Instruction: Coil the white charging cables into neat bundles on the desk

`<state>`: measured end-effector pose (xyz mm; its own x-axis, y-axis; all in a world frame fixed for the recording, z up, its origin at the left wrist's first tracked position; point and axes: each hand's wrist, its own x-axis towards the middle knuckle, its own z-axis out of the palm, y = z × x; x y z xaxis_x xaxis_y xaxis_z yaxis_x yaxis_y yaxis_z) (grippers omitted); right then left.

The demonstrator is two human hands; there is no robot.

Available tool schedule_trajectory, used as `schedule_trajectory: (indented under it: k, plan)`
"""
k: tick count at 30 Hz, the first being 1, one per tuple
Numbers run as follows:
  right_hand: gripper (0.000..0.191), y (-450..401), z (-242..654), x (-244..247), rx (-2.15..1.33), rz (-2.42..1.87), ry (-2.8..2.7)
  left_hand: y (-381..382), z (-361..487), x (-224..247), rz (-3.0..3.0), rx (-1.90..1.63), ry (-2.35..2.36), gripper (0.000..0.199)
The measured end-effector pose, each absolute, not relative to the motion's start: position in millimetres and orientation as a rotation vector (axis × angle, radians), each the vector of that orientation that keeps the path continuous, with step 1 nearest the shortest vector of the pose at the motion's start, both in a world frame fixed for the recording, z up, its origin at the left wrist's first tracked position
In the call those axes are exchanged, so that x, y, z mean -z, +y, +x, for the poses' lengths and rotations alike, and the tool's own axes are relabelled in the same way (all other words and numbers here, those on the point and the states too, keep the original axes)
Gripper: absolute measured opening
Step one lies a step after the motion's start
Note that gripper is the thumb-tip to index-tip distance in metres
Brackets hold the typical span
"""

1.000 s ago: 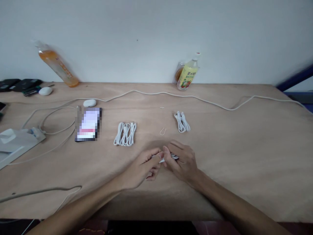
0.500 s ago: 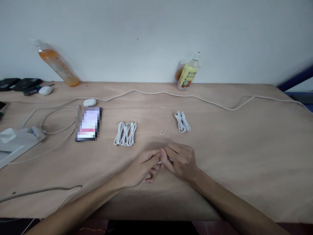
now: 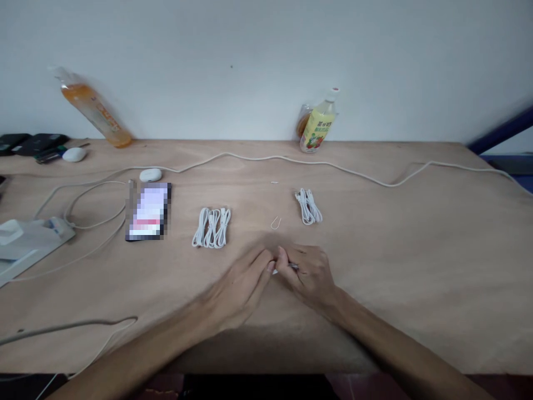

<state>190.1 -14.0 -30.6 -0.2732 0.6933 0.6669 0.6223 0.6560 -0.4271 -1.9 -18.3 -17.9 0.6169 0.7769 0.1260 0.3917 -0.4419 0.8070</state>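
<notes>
Low over the near middle of the table, my left hand (image 3: pixel 244 286) and my right hand (image 3: pixel 310 273) meet at the fingertips. Both are closed on a white cable (image 3: pixel 293 266), of which only short bits show between the fingers; the rest is hidden. Beyond my left hand lie several coiled white cables (image 3: pixel 212 228) side by side. Past my right hand rests another coiled white cable bundle (image 3: pixel 308 206). Between these bundles is a thin white loop of wire or tie (image 3: pixel 275 223), with a tiny white scrap (image 3: pixel 274 182) farther back.
A phone (image 3: pixel 149 212) and a white earbud case (image 3: pixel 150 175) lie on the left. An orange drink bottle (image 3: pixel 95 114) and a yellow-labelled bottle (image 3: pixel 320 125) lean against the wall. A long white cord (image 3: pixel 250 159) crosses the table (image 3: pixel 416 266). A white box (image 3: pixel 29 250) sits far left.
My left hand has turned over so its back faces up, and its curled fingers are now hidden. My right hand has barely shifted. The view has drifted slightly.
</notes>
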Motion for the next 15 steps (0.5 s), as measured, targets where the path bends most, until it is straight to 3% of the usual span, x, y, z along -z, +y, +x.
schedule_trajectory:
  k: [9, 15]
  plan:
    - [0.049, -13.1, 190.8, 30.6, -0.223, -1.075, -1.952, -14.9, -1.2, 21.8, 2.433, -0.607, 0.957, 0.05]
    - [0.05, -10.1, 193.0, 31.9, -0.208, -1.027, -1.991, -13.9, -1.3, 21.6, 2.322, -0.562, 0.919, 0.042]
